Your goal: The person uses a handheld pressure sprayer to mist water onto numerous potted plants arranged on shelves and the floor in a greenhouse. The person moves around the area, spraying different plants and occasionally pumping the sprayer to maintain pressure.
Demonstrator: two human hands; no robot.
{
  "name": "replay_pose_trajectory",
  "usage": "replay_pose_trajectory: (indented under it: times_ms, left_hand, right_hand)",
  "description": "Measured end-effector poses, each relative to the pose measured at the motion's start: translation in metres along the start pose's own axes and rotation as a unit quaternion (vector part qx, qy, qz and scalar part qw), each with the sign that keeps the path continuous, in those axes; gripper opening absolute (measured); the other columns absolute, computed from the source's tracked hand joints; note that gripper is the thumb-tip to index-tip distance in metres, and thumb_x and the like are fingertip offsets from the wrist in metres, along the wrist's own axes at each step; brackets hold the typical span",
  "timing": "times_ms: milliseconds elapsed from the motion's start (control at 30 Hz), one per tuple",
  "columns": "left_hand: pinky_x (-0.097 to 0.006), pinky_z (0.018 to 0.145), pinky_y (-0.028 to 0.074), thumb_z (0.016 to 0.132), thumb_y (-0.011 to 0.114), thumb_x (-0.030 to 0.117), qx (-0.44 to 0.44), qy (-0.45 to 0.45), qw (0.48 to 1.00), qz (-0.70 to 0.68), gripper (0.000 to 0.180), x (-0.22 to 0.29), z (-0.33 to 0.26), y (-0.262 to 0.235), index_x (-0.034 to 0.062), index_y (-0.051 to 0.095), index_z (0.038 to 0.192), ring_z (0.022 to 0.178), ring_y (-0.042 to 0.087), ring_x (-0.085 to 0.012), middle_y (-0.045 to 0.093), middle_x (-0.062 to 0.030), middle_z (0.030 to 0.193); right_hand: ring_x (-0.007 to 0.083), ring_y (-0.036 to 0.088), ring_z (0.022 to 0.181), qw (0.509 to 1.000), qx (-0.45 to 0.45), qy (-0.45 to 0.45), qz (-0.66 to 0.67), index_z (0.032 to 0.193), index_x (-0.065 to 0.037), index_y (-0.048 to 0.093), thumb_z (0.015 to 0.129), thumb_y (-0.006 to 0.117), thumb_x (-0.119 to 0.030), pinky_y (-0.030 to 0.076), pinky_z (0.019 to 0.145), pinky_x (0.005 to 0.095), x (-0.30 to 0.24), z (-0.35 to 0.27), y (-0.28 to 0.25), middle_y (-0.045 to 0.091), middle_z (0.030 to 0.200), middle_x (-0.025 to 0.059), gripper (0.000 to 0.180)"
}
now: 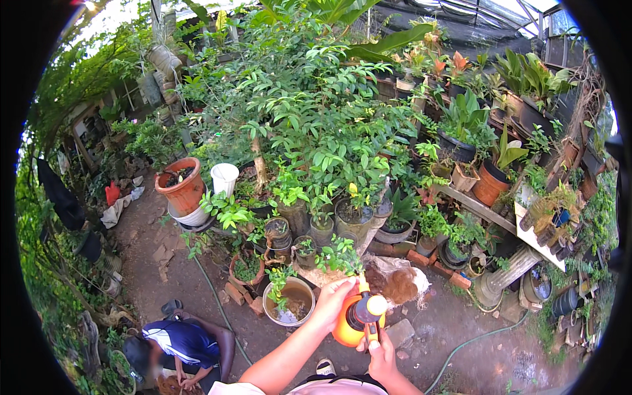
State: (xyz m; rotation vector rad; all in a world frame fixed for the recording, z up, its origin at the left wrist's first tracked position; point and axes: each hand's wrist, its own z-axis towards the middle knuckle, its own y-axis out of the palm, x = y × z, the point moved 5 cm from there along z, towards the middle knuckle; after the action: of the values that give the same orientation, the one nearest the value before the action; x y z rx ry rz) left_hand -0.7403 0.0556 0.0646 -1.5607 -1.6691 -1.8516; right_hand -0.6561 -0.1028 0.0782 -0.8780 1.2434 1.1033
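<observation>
An orange pump sprayer (345,331) with a black collar and a yellow nozzle is in front of me, its nozzle pointing away toward the potted plants. My right hand (380,359) is wrapped round its handle, the thumb on top. The fingers of my left hand (334,300) close on the yellow nozzle from the left side. A faint mist shows near the nozzle tip. Just beyond it are the green leaves of a small plant (339,255). To the left of my left hand stands a pale round pot (312,317) with a leafy stem.
Brown fibre on a white sack (403,282) lies right of the nozzle. A green hose (454,353) curves over the dirt ground. Another person (187,345) crouches at the lower left. An orange pot (181,186) and crowded plants stand behind; a plank shelf (484,214) is at right.
</observation>
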Motion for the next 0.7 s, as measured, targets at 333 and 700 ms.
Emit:
replay_pose_trajectory:
  times_ms: [333, 700]
  left_hand:
    - [-0.034, 0.085, 0.053, 0.098, 0.060, 0.025, -0.015, -0.046, 0.998, -0.049, 0.026, 0.018, 0.009, -0.001, -0.0002, 0.064, 0.102, 0.092, 0.066, -0.0198, 0.069, -0.0107, 0.094]
    - [-0.034, 0.086, 0.053, 0.098, 0.060, 0.024, -0.012, -0.033, 0.999, -0.027, 0.024, 0.032, 0.007, -0.006, 0.0007, 0.063, 0.100, 0.091, 0.067, -0.0195, 0.069, -0.0106, 0.093]
  right_hand:
    - [0.0172, 0.059, 0.072, 1.000, -0.023, -0.004, -0.020, 0.100, 0.002, 0.054, 0.099, 0.043, -0.034, 0.048, 0.069, 0.0315, 0.001, 0.004, 0.013, 0.062, 0.080, 0.0093, 0.038]
    - [0.0195, 0.061, 0.070, 0.999, -0.016, -0.035, -0.028, 0.100, 0.003, 0.054, 0.099, 0.043, -0.032, 0.048, 0.066, 0.0329, 0.000, 0.009, 0.024, 0.063, 0.079, 0.0106, 0.037]
